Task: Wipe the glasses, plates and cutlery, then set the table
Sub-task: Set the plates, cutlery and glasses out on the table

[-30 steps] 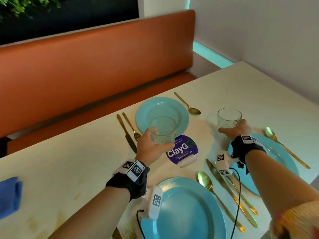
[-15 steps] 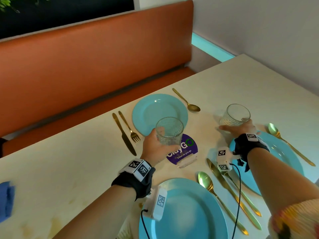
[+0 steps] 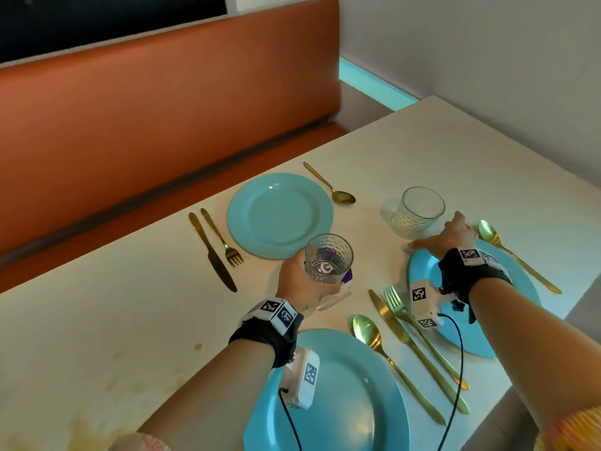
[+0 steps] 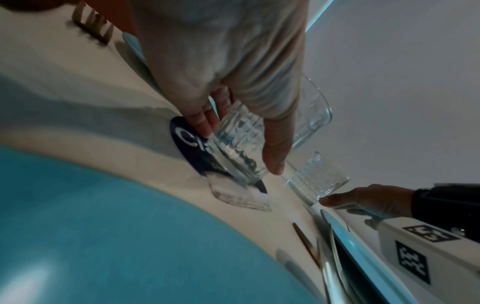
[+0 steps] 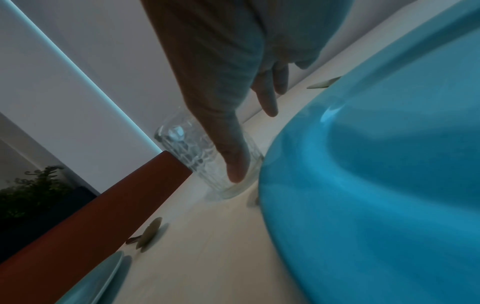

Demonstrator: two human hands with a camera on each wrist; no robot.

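Meanwhile, left hand (image 3: 300, 281) round a glass (image 3: 328, 258), beside far plate (image 3: 279, 216) edge

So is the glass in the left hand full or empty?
Empty: the glass in the left hand is clear, and the purple sign shows through it.

From the top centre the right hand (image 5: 228, 67) reaches down, thumb tip over the glass (image 5: 207, 160) at mid-frame. A blue plate (image 5: 376, 185) fills the right; an orange backrest (image 5: 91, 226) crosses the lower left over the pale bench (image 5: 207, 257).
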